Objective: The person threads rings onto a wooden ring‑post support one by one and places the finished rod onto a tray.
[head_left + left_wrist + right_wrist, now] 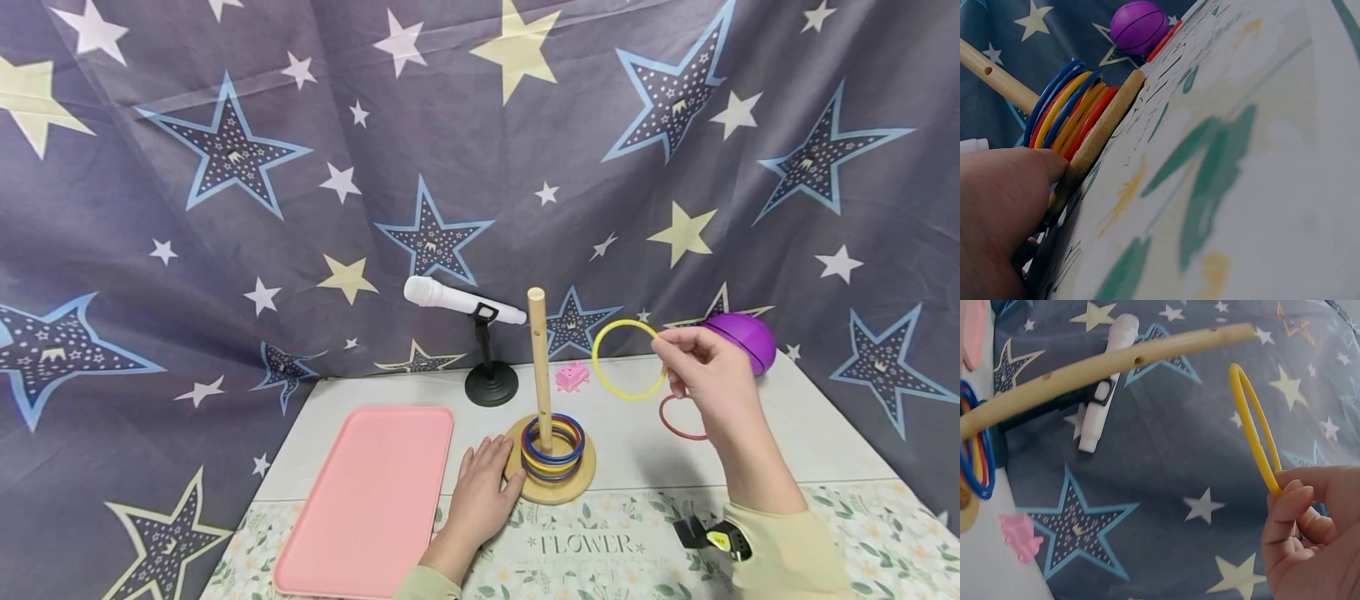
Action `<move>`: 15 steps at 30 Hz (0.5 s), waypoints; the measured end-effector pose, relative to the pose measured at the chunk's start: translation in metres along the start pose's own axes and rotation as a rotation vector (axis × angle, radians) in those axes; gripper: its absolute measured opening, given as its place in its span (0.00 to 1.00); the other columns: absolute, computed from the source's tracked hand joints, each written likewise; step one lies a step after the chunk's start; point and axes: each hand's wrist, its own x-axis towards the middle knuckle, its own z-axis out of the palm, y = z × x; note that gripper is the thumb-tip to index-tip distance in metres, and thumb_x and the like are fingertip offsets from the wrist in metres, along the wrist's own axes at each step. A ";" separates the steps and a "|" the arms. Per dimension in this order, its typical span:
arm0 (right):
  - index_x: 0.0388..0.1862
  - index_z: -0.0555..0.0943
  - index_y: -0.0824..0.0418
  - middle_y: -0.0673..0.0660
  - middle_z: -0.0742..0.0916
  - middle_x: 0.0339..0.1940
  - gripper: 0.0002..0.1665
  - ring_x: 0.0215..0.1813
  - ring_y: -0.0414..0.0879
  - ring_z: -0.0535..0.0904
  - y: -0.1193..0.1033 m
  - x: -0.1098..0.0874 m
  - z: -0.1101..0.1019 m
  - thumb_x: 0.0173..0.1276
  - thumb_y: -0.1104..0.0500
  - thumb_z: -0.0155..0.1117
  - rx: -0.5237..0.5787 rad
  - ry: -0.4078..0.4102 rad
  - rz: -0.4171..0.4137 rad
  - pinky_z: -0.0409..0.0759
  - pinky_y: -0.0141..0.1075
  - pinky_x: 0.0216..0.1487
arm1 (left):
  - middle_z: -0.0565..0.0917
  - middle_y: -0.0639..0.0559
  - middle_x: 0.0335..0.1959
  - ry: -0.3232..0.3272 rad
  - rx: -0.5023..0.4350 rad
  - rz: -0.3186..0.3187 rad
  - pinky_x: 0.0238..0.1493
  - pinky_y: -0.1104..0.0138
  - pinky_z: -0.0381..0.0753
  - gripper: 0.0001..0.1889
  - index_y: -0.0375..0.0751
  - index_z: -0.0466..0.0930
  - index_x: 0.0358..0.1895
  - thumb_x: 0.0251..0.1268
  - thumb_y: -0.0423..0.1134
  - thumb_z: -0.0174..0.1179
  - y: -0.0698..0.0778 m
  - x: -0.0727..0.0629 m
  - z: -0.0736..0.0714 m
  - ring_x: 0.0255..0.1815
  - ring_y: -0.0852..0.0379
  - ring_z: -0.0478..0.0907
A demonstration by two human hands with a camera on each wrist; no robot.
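Observation:
Between thumb and fingers, my right hand point(705, 371) pinches a yellow ring point(597, 367) by its edge, raised above the table to the right of a wooden post point(540, 367). The right wrist view shows the yellow ring point(1250, 425) nearly edge-on, with the post's tip to its left. Several blue, red and yellow rings point(553, 458) are stacked around the post on its round wooden base point(551, 493). My left hand point(483, 492) rests flat at the base's left edge, fingers extended; in the left wrist view its thumb point(1054, 164) lies beside the lowest rings.
A pink tray point(367, 500) lies at the left. Behind the post stands a white microphone point(465, 300) on a black stand point(491, 385), with a small pink toy point(572, 377) nearby. A red ring point(682, 435) and a purple ball point(753, 342) are at the right, before the star-patterned curtain point(480, 167).

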 end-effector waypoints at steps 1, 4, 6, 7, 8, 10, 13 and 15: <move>0.47 0.89 0.65 0.50 0.82 0.25 0.06 0.24 0.40 0.75 -0.003 0.000 0.003 0.77 0.63 0.76 0.002 -0.005 -0.006 0.76 0.28 0.21 | 0.73 0.36 0.81 0.000 0.002 0.001 0.87 0.37 0.50 0.32 0.34 0.73 0.80 0.84 0.50 0.61 0.000 0.000 0.000 0.86 0.35 0.63; 0.47 0.89 0.66 0.50 0.83 0.26 0.07 0.24 0.40 0.75 -0.011 0.000 0.010 0.76 0.63 0.76 -0.001 -0.015 -0.028 0.75 0.29 0.21 | 0.73 0.38 0.82 -0.010 0.000 -0.012 0.88 0.38 0.48 0.32 0.35 0.73 0.81 0.85 0.50 0.61 0.000 0.000 0.000 0.87 0.37 0.62; 0.47 0.89 0.66 0.50 0.83 0.26 0.07 0.23 0.41 0.74 -0.016 -0.001 0.015 0.76 0.63 0.76 -0.007 -0.021 -0.045 0.75 0.29 0.21 | 0.72 0.38 0.82 -0.009 -0.005 -0.013 0.88 0.38 0.48 0.32 0.36 0.73 0.81 0.85 0.50 0.61 -0.001 0.001 0.000 0.87 0.37 0.62; 0.47 0.89 0.66 0.50 0.84 0.26 0.07 0.23 0.41 0.74 -0.018 -0.001 0.018 0.76 0.63 0.76 -0.011 -0.023 -0.054 0.75 0.29 0.21 | 0.72 0.39 0.82 -0.012 -0.006 -0.017 0.88 0.39 0.47 0.32 0.36 0.73 0.81 0.85 0.50 0.61 -0.001 0.001 0.000 0.87 0.37 0.61; 0.47 0.89 0.66 0.50 0.84 0.26 0.07 0.23 0.41 0.74 -0.020 -0.001 0.020 0.76 0.64 0.77 -0.014 -0.025 -0.062 0.75 0.29 0.21 | 0.72 0.39 0.83 -0.013 -0.009 -0.019 0.88 0.39 0.47 0.32 0.37 0.72 0.82 0.85 0.50 0.60 -0.002 0.001 0.000 0.87 0.38 0.61; 0.48 0.88 0.66 0.50 0.84 0.25 0.07 0.22 0.41 0.74 -0.024 -0.001 0.025 0.76 0.64 0.77 -0.023 -0.030 -0.076 0.75 0.29 0.21 | 0.72 0.38 0.82 -0.009 -0.009 -0.014 0.88 0.39 0.47 0.32 0.36 0.73 0.81 0.85 0.50 0.60 -0.002 0.001 0.001 0.87 0.37 0.61; 0.48 0.88 0.67 0.51 0.84 0.25 0.09 0.21 0.41 0.74 -0.030 -0.001 0.032 0.76 0.62 0.77 -0.031 -0.041 -0.090 0.75 0.30 0.21 | 0.72 0.38 0.82 -0.007 -0.008 -0.009 0.88 0.38 0.48 0.32 0.36 0.73 0.81 0.85 0.50 0.61 -0.003 0.001 0.001 0.87 0.37 0.62; 0.49 0.88 0.68 0.51 0.84 0.25 0.10 0.21 0.42 0.74 -0.033 0.000 0.036 0.76 0.62 0.77 -0.036 -0.048 -0.099 0.75 0.30 0.21 | 0.72 0.38 0.82 -0.007 -0.006 -0.008 0.88 0.38 0.48 0.32 0.36 0.73 0.81 0.85 0.50 0.60 -0.003 0.001 0.001 0.87 0.37 0.62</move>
